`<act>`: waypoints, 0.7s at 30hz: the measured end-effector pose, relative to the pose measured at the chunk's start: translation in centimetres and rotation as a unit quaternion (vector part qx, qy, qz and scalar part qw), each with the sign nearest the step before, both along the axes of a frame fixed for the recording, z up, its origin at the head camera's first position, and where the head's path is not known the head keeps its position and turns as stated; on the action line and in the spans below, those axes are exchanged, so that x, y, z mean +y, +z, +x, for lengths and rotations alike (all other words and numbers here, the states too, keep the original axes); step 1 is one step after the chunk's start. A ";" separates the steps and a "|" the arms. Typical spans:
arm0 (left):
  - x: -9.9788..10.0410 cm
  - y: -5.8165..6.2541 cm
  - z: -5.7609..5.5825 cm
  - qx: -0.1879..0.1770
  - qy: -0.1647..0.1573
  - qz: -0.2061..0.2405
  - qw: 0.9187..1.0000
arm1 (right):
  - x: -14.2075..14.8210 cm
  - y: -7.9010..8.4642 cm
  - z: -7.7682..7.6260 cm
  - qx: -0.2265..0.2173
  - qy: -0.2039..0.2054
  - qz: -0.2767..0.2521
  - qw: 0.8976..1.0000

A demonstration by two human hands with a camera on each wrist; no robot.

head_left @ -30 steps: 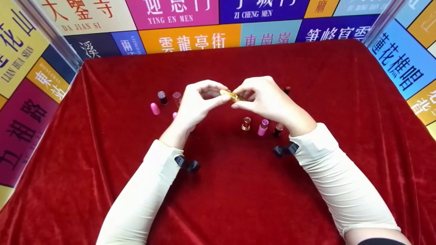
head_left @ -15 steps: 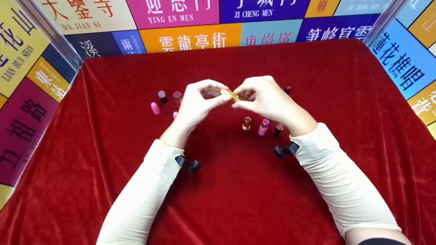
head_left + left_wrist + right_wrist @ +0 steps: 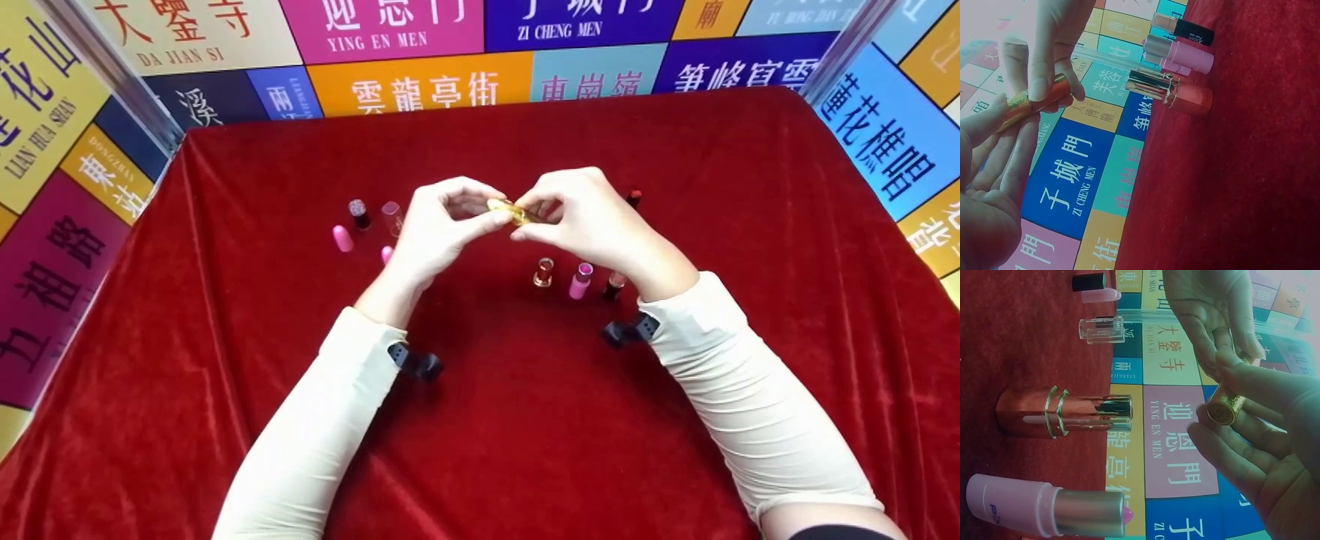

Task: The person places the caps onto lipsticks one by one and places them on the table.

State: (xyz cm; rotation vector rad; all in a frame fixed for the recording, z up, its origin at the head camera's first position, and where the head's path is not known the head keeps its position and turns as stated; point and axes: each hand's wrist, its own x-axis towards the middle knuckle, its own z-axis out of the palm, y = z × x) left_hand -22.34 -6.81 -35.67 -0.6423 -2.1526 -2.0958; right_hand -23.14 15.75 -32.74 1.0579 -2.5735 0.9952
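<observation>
Both hands hold a gold lipstick tube (image 3: pixel 517 213) in the air above the cloth. My left hand (image 3: pixel 442 221) pinches its left end between thumb and fingers. The other end is pinched by my right hand (image 3: pixel 581 206). In the left wrist view the gold tube (image 3: pixel 1019 109) lies tilted across the fingertips; in the right wrist view its round end (image 3: pixel 1223 413) faces the camera. Below the right hand stand uncapped lipsticks: a gold-and-red one (image 3: pixel 543 273), a pink one (image 3: pixel 580 280) and a black one (image 3: pixel 614 286), partly behind the right wrist.
Left of the left hand are a dark cap with a glittery top (image 3: pixel 358 214), a pink bullet-shaped piece (image 3: pixel 343 238) and a clear cap (image 3: pixel 391 217). Another pink piece (image 3: pixel 386 255) is half hidden by that hand. A red-and-black item (image 3: pixel 634 198) shows behind the right wrist. Red velvet cloth (image 3: pixel 510 420) covers the table.
</observation>
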 end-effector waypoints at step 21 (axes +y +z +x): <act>-0.3 0.3 -0.1 -0.016 -0.010 0.022 1.000 | -0.2 -0.1 0.1 -0.014 -0.003 -0.020 1.000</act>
